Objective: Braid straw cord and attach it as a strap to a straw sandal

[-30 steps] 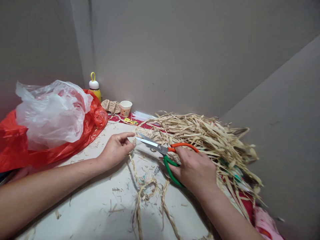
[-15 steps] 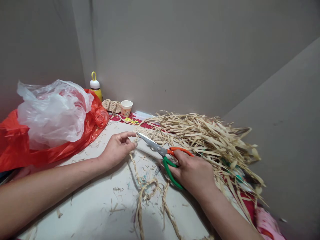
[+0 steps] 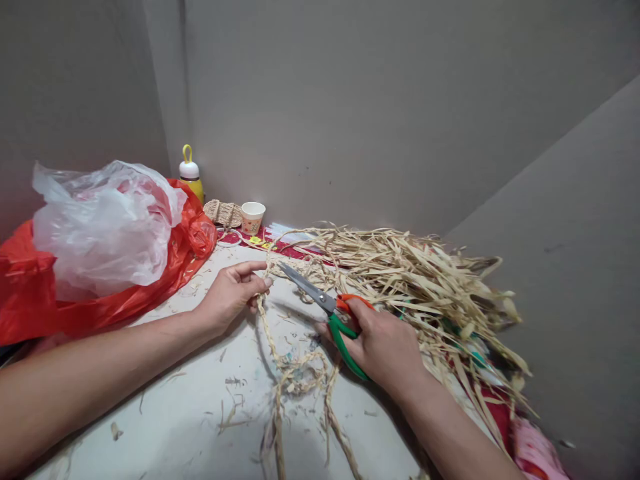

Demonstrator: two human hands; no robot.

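My left hand pinches a twisted straw rope between thumb and fingers, lifting it off the white board. Below the hand the rope runs down to a loose loop and tails toward the near edge. Wrapped in my right hand is a pair of scissors with one orange and one green handle. Their blades look nearly closed, and the tips point up and left, a little right of the rope and apart from it. A heap of dry straw strips lies just beyond the scissors.
White board carries scattered straw scraps. At left, a clear plastic bag rests on a red bag. A yellow bottle, a woven straw piece and a paper cup stand near the grey wall.
The scissors have drawn back slightly to the right, their tips now off the rope near my left fingers. My left hand has shifted slightly left, still pinching the rope.
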